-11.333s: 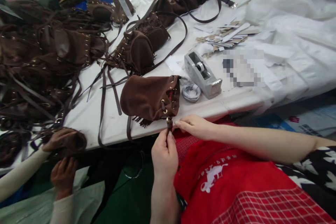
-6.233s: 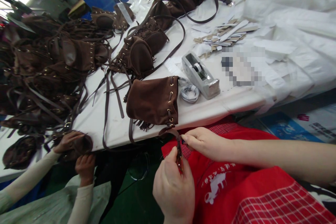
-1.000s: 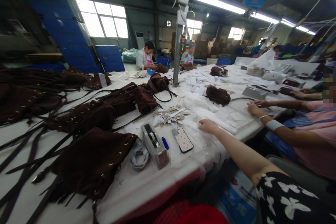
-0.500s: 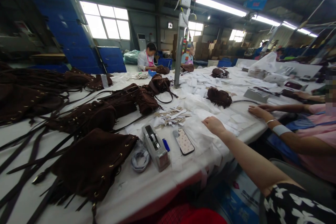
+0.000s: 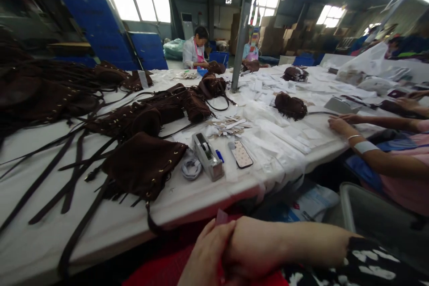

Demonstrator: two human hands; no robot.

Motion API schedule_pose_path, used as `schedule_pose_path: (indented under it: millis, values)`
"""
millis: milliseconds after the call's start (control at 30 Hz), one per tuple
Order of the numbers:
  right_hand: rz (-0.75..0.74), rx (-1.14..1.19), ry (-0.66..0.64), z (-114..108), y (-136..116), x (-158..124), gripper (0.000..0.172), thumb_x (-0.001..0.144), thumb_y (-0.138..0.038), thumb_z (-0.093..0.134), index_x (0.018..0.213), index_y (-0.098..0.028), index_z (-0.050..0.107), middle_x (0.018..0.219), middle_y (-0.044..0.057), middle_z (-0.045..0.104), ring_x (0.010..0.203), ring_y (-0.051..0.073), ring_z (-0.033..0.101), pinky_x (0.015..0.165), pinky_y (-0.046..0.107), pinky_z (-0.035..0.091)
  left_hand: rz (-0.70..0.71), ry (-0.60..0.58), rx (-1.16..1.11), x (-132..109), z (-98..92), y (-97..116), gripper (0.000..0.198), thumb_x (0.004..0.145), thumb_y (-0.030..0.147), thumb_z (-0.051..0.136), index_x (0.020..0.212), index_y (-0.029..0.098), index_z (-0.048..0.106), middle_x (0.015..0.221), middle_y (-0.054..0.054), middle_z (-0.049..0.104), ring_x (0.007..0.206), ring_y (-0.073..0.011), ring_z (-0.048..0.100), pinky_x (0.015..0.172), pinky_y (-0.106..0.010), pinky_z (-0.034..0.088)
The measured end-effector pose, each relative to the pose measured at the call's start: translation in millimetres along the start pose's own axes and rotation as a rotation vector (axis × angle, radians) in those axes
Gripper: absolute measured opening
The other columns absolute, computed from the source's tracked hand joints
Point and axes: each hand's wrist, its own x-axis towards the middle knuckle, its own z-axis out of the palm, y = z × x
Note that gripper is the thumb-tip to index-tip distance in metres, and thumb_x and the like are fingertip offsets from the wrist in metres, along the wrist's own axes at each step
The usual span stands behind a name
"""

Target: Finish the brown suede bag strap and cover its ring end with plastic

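Observation:
Both of my hands are together at the bottom of the view, over red cloth (image 5: pixel 157 268) in my lap. My left hand (image 5: pixel 208 250) is closed, its fingers pressed around something mostly hidden. A small purplish, see-through edge (image 5: pixel 221 217) sticks up between the hands. My right hand (image 5: pixel 246 241) is bent inward against the left, its fingers curled down out of sight. On the table nearest them are a tape dispenser (image 5: pixel 208 158), a grey ring-shaped roll (image 5: pixel 191 167) and a phone (image 5: pixel 242 154). A dark brown fringed bag (image 5: pixel 144 161) with gold eyelets lies to the left.
More brown bags (image 5: pixel 147 114) with long straps cover the left of the white table (image 5: pixel 117 228). Paper strips (image 5: pixel 231 126) lie in a pile mid-table. A metal post (image 5: pixel 239 40) rises behind. At the right, a co-worker's hands (image 5: pixel 342 123) rest by a strap; a grey bin (image 5: pixel 348 210) stands below.
My right hand has drawn back from the white sheets on the table to my lap. My left hand has come into view beside it. The camera has tilted down.

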Motion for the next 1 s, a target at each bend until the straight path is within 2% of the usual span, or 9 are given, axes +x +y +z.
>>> schedule_pose_path:
  millis: [100,167,300,467,633,767,833,933,1000]
  values:
    - [0.135,0.133,0.004,-3,-3,17,0.02,0.082,-0.037,0.058,0.089,-0.021,0.068,0.079,-0.001,0.065,0.065,0.012,0.054,0.056,0.024,0.03,-0.484,-0.068,-0.151,-13,-15.4,13,0.044,0.069,0.029,0.069,0.111,0.021,0.062,0.108,-0.003,0.064,0.098,-0.0198,0.059,0.085,-0.03,0.046]
    - [0.208,0.278,0.019,-4,-1,33,0.016,0.078,-0.033,0.06,0.083,-0.02,0.068,0.074,-0.002,0.064,0.061,0.009,0.052,0.055,0.021,0.029,-0.678,-0.067,-0.28,-27,-23.7,17,0.027,0.074,0.032,0.065,0.099,0.021,0.066,0.092,0.0,0.065,0.082,-0.0147,0.058,0.07,-0.024,0.043]
    - [0.182,0.554,-0.022,11,7,81,0.027,0.077,-0.042,0.063,0.081,-0.016,0.066,0.072,-0.001,0.062,0.063,0.008,0.052,0.054,0.018,0.033,-0.895,0.081,-0.391,-68,-26.2,12,0.023,0.076,0.036,0.063,0.079,0.013,0.063,0.076,-0.003,0.062,0.067,-0.0123,0.052,0.059,-0.022,0.035]
    - [0.414,0.67,-0.183,60,25,144,0.049,0.092,-0.052,0.041,0.107,-0.01,0.061,0.097,0.011,0.065,0.077,0.017,0.063,0.066,0.026,0.047,-1.115,0.363,-0.496,-133,-21.9,9,0.031,0.083,0.04,0.056,0.079,0.01,0.061,0.078,-0.007,0.062,0.073,-0.0154,0.055,0.068,-0.025,0.041]
    - [0.443,0.507,-0.099,106,30,177,0.068,0.078,-0.038,0.067,0.136,-0.007,0.048,0.129,0.02,0.051,0.119,0.034,0.049,0.099,0.042,0.038,-1.23,0.569,-0.838,-175,-28.5,25,0.045,0.084,0.049,0.058,0.103,0.009,0.058,0.102,-0.012,0.061,0.092,-0.0207,0.059,0.08,-0.032,0.048]
    - [0.318,0.623,-0.207,113,16,187,0.033,0.085,-0.033,0.06,0.11,-0.012,0.065,0.105,0.007,0.065,0.097,0.018,0.061,0.085,0.024,0.047,-1.196,0.694,-1.013,-187,-30.1,29,0.041,0.083,0.045,0.062,0.101,0.009,0.057,0.105,-0.011,0.059,0.091,-0.0173,0.058,0.082,-0.032,0.048]
    - [0.305,0.664,-0.268,112,12,188,0.03,0.087,-0.037,0.058,0.102,-0.012,0.067,0.093,0.005,0.067,0.084,0.015,0.063,0.073,0.021,0.048,-1.202,0.802,-1.053,-191,-27.5,26,0.044,0.077,0.042,0.07,0.102,0.009,0.056,0.097,-0.009,0.061,0.084,-0.0151,0.058,0.078,-0.029,0.049]
    - [0.421,0.575,-0.247,116,18,185,0.033,0.081,-0.037,0.063,0.097,-0.008,0.067,0.092,0.013,0.066,0.086,0.025,0.062,0.077,0.032,0.048,-1.197,0.952,-1.055,-198,-24.0,19,0.047,0.065,0.036,0.08,0.094,0.008,0.055,0.083,-0.006,0.062,0.072,-0.0128,0.057,0.068,-0.026,0.048]
    - [0.497,0.498,-0.185,121,26,185,0.046,0.071,-0.031,0.072,0.108,-0.005,0.065,0.11,0.022,0.06,0.103,0.036,0.057,0.088,0.042,0.043,-1.198,1.0,-1.058,-201,-24.4,17,0.045,0.062,0.033,0.082,0.089,0.009,0.056,0.081,-0.005,0.062,0.071,-0.013,0.058,0.066,-0.025,0.048]
